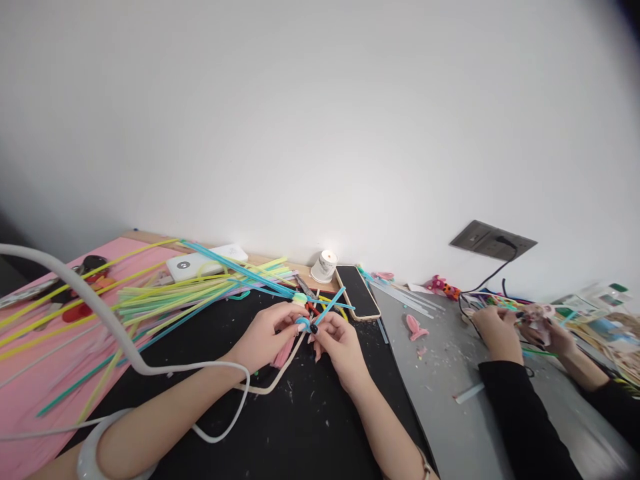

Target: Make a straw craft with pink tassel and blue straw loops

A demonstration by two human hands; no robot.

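Observation:
My left hand [280, 333] pinches a small curled part of a blue pipe cleaner [331, 304] between thumb and fingers. Close beside it, my right hand [337, 343] is closed on the same blue stem, whose straight end sticks up and to the right. Just beyond my fingertips sits a small pale yellow-green piece [299, 299]. Pliers [305, 287] lie behind the hands, partly covered. A bundle of yellow, green, blue and purple pipe cleaners [170, 300] spreads out to the left. The fingers hide where the stem is bent.
A phone [356, 292] and a paper cup [325, 267] stand near the wall, with a white power bank [207, 262] further left. A white cable [125, 340] loops over my left forearm. At right, a co-worker's hands [500, 333] work beside a pink clip [415, 327].

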